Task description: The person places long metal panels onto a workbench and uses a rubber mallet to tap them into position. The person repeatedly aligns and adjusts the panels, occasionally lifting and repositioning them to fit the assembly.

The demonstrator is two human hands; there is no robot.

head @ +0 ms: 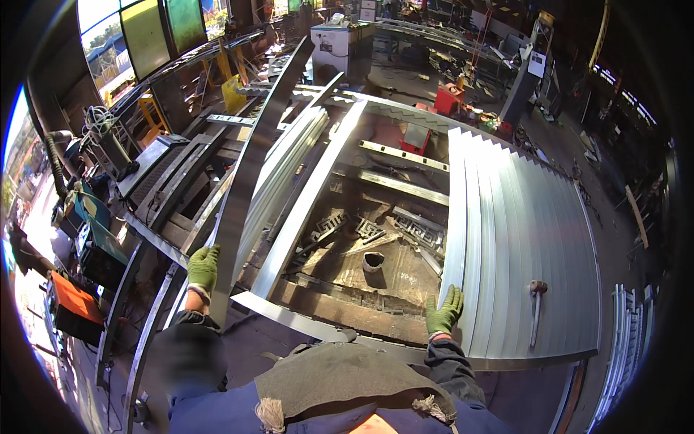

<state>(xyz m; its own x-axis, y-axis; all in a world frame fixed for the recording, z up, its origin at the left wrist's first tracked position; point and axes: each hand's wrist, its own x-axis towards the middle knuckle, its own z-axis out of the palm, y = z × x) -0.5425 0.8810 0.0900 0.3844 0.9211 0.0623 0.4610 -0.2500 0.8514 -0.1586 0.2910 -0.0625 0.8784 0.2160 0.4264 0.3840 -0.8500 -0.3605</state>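
My left hand (203,268), in a green glove, is at the near end of a long flat metal strip (255,146) that rises away from me; its fingers lie along the strip's left edge. My right hand (445,310), gloved too, rests with fingers extended on the near left edge of ribbed metal panelling (520,238). This panelling covers the right part of a metal frame (320,320). A mallet (537,304) lies on it. Between my hands, the frame's opening shows ornamental metal pieces (370,229) and a short round tube (373,262) below.
A bundle of long metal slats (287,163) lies left of a frame bar (309,200). Farther left are a steel rack (179,190) and an orange-topped box (76,298). A white cabinet (333,51) stands beyond the frame. More metal profiles (623,331) stand at the right.
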